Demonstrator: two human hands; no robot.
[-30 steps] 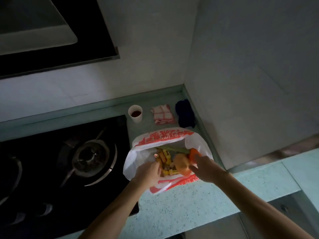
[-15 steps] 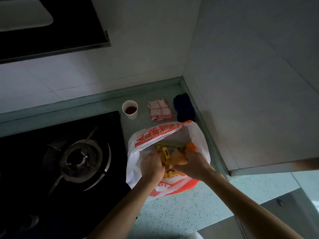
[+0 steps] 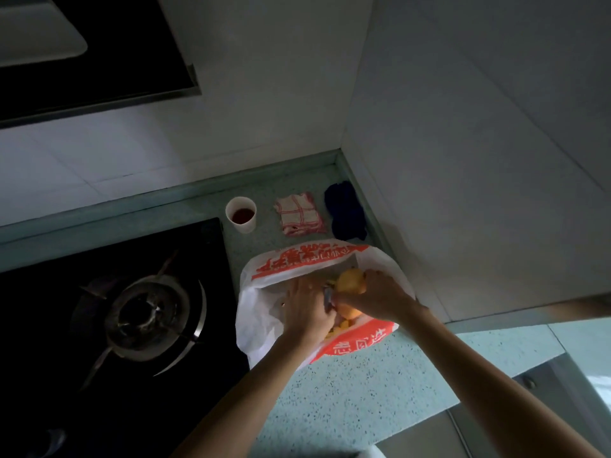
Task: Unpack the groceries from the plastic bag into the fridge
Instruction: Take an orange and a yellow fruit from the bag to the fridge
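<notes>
A white plastic bag [image 3: 264, 309] with red print lies open on the pale green counter [image 3: 357, 391], beside the hob. My right hand [image 3: 373, 297] is shut on a round yellow-orange fruit [image 3: 352, 280], held at the bag's mouth. My left hand [image 3: 309, 307] is inside the bag with fingers curled over its contents; what it grips is hidden. A second orange fruit [image 3: 350, 314] and small yellow items [image 3: 340, 327] show beneath the hands. No fridge is in view.
A black gas hob with a burner [image 3: 145, 312] fills the left. Behind the bag stand a white cup of red liquid [image 3: 241, 214], a red-checked cloth [image 3: 299, 214] and a dark blue cloth [image 3: 345, 209]. Walls close the corner; a range hood [image 3: 82, 51] hangs above.
My right hand has closed on the yellow-orange fruit and raised it to the bag's mouth. My left hand has pushed deeper into the bag. The green vegetable seen earlier is now hidden.
</notes>
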